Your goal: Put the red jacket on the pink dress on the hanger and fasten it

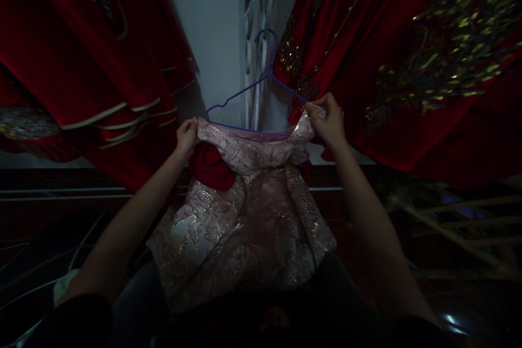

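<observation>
A pale pink dress [265,217] with shiny metallic leaf patterns hangs between my hands, its skirt spreading down over my lap. My left hand [187,135] is closed on the dress's left shoulder edge. At the other shoulder, my right hand [327,118] pinches the fabric close to the arm of a purple hanger [248,87]. The hanger sits partly inside the neckline, its hook upright and free above the dress. A dark red fabric piece [212,167] shows at the left of the bodice, below my left hand.
Red garments [122,65] with pale trim hang at the left. More red cloth [391,114] with gold sequins hangs at the right. A white upright frame [255,54] stands between them against a pale wall. Slatted bars [457,228] lie at the lower right, in shadow.
</observation>
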Tool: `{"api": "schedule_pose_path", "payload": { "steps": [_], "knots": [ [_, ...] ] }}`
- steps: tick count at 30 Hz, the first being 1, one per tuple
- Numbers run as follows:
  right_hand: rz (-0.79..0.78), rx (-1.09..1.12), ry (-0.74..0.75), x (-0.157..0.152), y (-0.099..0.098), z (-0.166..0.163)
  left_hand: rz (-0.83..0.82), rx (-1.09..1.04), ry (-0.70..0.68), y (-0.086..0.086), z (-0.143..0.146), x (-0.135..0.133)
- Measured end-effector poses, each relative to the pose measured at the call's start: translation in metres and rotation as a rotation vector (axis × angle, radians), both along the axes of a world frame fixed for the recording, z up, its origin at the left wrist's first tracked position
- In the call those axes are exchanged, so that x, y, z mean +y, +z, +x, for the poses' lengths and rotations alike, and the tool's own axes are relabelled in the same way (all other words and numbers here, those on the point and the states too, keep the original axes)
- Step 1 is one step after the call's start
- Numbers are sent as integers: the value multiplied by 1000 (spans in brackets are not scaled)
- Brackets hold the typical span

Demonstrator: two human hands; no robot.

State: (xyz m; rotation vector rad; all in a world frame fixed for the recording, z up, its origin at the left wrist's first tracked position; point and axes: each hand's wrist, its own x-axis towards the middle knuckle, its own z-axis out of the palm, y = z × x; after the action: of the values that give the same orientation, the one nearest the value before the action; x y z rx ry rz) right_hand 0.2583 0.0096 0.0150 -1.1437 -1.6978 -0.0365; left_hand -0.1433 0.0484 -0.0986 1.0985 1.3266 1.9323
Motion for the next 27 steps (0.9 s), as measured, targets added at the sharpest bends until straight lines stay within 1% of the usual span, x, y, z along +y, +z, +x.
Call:
{"api": "schedule_pose_path", "payload": {
  "steps": [2, 5, 7, 9, 12, 15, 18, 20, 21, 22, 24, 25, 27],
  "knots": [
    [-3, 0, -3, 0, 1, 0, -20, -45, -35, -2, 0, 1],
    [-3, 2, -9, -1, 3, 1, -4, -78, -45, -2, -1, 2],
    [-7, 5, -5, -2, 3, 0, 23, -94, -63, 0, -2, 2],
    [-15, 13, 8, -2, 3, 0, 43, -94, -105, 7, -3, 3],
    [-35, 36, 38, -3, 0, -3, 91, 12, -155, 29, -3, 3],
    [-53, 69, 72, 0, -6, -5, 137, 222, -175, 61, 6, 2],
    [-50, 113, 104, 6, -13, -6, 134, 403, -229, 92, 20, -5],
    [-50, 143, 121, 11, -16, -5, 118, 468, -276, 105, 26, -9],
    [-54, 155, 129, 13, -17, -4, 103, 466, -296, 108, 27, -10],
    [-61, 163, 137, 15, -17, -3, 78, 436, -318, 109, 25, -10],
    [-78, 172, 149, 18, -16, -2, -3, 310, -367, 102, 18, -6],
    [-87, 174, 152, 18, -15, -2, -50, 229, -377, 95, 13, -3],
    [-108, 177, 147, 17, -14, -3, -151, 110, -372, 76, 2, 6]
  ]
}}
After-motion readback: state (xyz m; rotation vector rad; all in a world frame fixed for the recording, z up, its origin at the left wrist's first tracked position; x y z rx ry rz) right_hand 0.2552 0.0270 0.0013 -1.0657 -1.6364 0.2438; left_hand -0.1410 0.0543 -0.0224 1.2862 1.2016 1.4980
